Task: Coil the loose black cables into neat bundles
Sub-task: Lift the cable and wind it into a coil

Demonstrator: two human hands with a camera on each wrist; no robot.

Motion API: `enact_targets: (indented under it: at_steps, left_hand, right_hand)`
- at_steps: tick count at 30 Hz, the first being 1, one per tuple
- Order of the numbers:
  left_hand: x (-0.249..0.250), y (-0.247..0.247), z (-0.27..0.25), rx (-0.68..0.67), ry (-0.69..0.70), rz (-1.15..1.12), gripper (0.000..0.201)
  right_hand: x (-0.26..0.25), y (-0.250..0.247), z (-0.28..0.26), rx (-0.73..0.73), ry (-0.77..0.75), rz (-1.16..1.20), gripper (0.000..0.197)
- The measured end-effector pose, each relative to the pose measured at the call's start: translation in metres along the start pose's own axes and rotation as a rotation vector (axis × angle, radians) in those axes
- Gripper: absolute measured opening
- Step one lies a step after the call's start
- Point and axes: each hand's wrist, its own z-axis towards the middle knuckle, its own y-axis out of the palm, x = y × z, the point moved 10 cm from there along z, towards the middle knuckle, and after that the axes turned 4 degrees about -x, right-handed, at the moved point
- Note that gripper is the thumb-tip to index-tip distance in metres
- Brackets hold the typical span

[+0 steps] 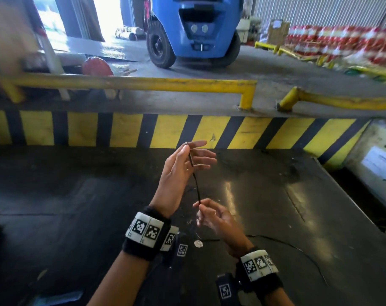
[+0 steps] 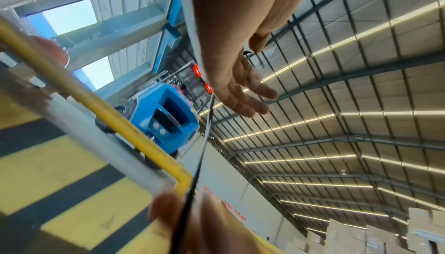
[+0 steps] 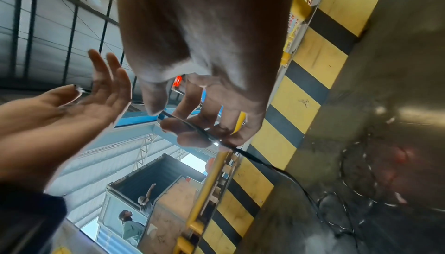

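Both hands hold one black cable above the dark floor.

The left hand (image 1: pixel 178 171) is raised, palm to the right; its thumb seems to press the cable's metal tip (image 1: pixel 186 143) against a finger while the other fingers stay straight, though blur makes this unsure. The black cable (image 1: pixel 196 184) runs down to the right hand (image 1: pixel 216 219), nearer and lower, which pinches it between thumb and fingertips. From there the cable trails right across the floor (image 1: pixel 77 206).
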Motion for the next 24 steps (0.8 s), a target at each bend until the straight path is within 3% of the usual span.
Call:
enact_targets:
  at_steps: [6, 9, 12, 17, 24]
  left_hand:
    - [0.025, -0.025, 0.046, 0.095, 0.088, 0.111, 0.042]
    - [0.029, -0.036, 0.065, 0.12, 0.091, 0.24, 0.041]
    - [0.027, -0.039, 0.078, 0.079, 0.07, 0.344, 0.04]
    - [0.013, -0.029, 0.08, -0.015, 0.002, 0.448, 0.035]
    - [0.007, 0.001, 0.068, -0.132, -0.017, 0.443, 0.033]
  right_hand:
    - [-0.015, 0.015, -0.031, -0.09, -0.023, -0.087, 0.015]
    - [-0.038, 0.016, -0.039, -0.131, -0.047, -0.239, 0.01]
    - [-0.08, 0.007, -0.043, -0.067, -0.126, -0.472, 0.005]
    - [-0.181, 0.005, -0.037, 0.03, -0.367, -0.727, 0.014]
    - [-0.259, 0.005, 0.011, 0.069, -0.488, -0.965, 0.018]
